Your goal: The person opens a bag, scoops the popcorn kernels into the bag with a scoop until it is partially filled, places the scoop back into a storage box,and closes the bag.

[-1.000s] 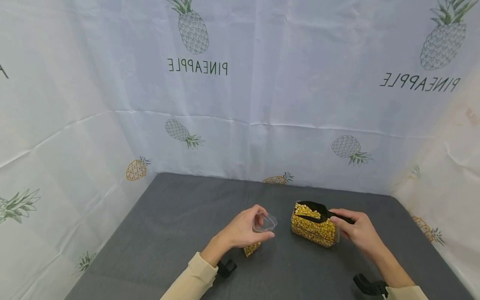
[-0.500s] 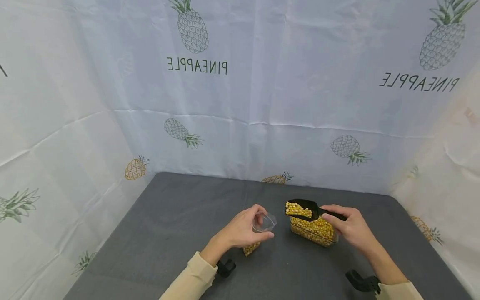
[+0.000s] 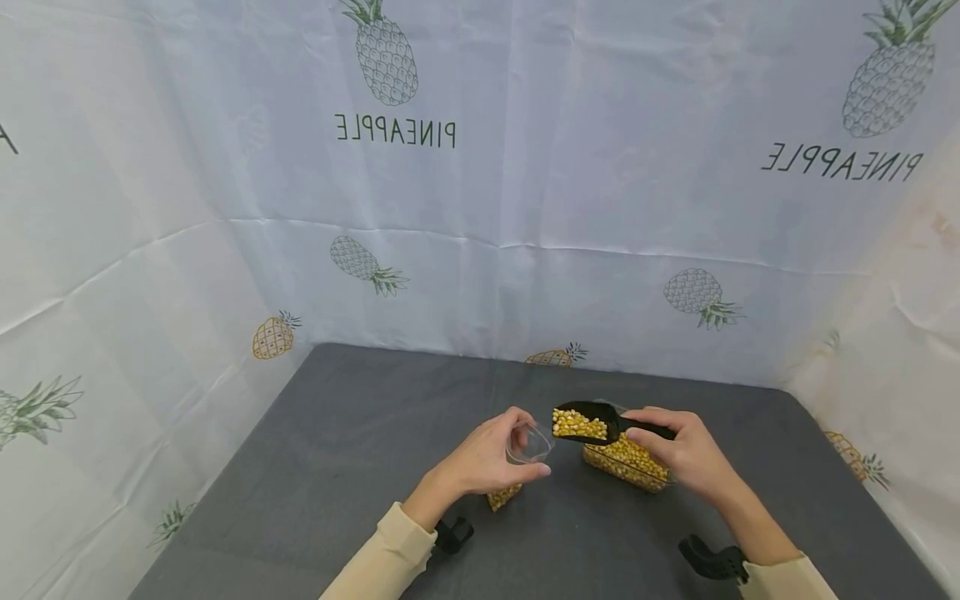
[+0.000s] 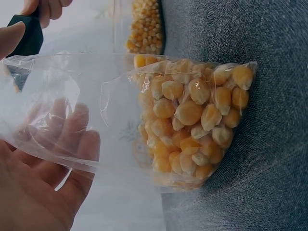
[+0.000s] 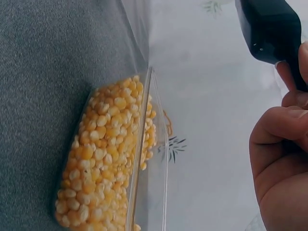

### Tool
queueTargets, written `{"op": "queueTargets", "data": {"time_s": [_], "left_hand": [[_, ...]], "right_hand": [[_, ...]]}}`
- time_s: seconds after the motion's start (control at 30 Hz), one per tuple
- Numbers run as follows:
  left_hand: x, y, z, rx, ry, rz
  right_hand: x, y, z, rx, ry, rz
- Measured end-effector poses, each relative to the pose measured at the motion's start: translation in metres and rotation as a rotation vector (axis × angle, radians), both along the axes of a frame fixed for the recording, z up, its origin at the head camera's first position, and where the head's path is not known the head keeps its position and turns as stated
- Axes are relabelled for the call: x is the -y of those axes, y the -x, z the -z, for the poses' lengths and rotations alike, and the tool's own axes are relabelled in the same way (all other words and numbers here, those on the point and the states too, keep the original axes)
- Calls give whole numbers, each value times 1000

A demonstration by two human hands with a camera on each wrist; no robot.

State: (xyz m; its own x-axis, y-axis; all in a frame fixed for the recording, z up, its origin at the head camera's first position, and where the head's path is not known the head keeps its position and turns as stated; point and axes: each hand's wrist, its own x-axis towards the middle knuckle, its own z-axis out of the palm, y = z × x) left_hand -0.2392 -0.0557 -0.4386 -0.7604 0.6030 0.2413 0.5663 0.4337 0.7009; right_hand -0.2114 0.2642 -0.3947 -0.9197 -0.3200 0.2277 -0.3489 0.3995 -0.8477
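My left hand [image 3: 487, 454] holds a clear plastic bag [image 4: 159, 91] by its spread mouth, fingers around the upper part. Corn kernels [image 4: 192, 115] fill the bag's bottom, which sits at the grey tabletop in the left wrist view. My right hand [image 3: 693, 454] grips the handle of a black scoop [image 3: 617, 422] heaped with yellow kernels. The scoop's front lip is right beside the bag's mouth, level with it in the head view. Below and behind the scoop stands a clear rectangular container [image 3: 626, 477] of corn, partly hidden by the scoop and right hand.
The grey table [image 3: 360, 467] extends around both hands. A white curtain [image 3: 480, 183] printed with pineapples hangs behind it and along both sides. Black wrist straps [image 3: 712, 560] sit under both forearms, close over the table.
My right hand has raised the loaded scoop out of the container and carried it left to the bag's mouth. The left hand and bag have stayed in place.
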Motion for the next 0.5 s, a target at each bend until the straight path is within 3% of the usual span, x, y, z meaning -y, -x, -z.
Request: {"op": "queueTargets", "data": {"time_s": [0.23, 0.5], "left_hand": [[-1, 0, 0, 2, 13, -16], [-1, -1, -1, 8, 14, -13]], "right_hand": [[8, -1, -2, -4, -23, -42], [15, -1, -2, -56, -144, 9]]}}
